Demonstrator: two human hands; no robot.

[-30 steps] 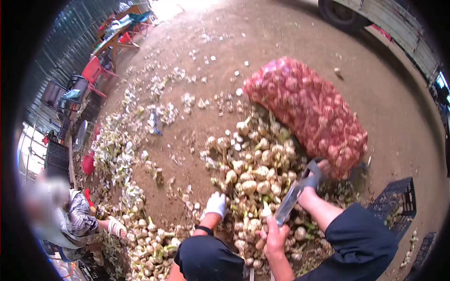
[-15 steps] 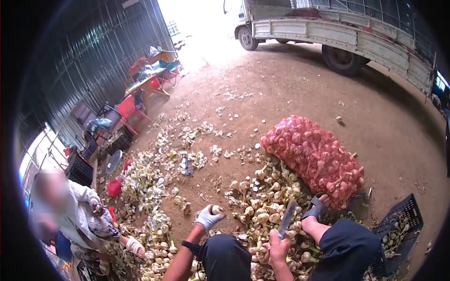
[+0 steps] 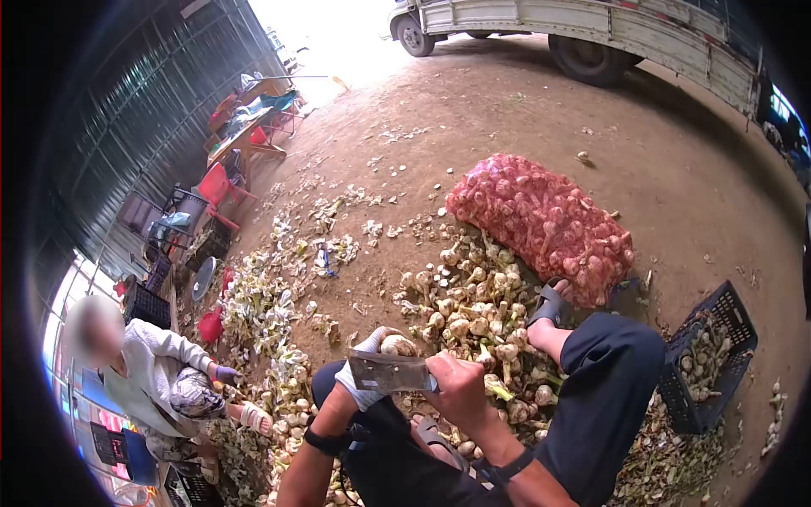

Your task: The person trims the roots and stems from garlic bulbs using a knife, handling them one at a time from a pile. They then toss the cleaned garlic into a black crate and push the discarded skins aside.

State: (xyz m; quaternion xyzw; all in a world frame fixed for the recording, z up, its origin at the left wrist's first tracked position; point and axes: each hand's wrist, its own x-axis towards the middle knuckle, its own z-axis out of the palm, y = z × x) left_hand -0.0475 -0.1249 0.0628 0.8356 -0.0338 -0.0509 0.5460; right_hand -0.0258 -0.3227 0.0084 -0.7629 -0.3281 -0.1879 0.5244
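My left hand (image 3: 363,395), in a white glove, is closed around a garlic bulb (image 3: 398,345) above my lap. The wide metal blade of a knife (image 3: 387,373) lies across the front of that hand, close under the bulb. Bare and closed, my right hand (image 3: 460,389) grips the knife's handle. The blade hides part of the glove, and whether it touches the bulb I cannot tell. In front of my legs spreads a heap of garlic bulbs (image 3: 460,325), many with stems on.
A red mesh sack of garlic (image 3: 541,224) lies beyond my foot. To the right stands a tilted black crate (image 3: 735,317) with garlic pieces inside. A co-worker (image 3: 160,372) sits at the left beside garlic and peelings (image 3: 262,308). A truck (image 3: 583,38) stands at the back.
My right hand has brought the knife left and up to my left hand, from over the heap. The view has tilted down, and the co-worker has shifted posture.
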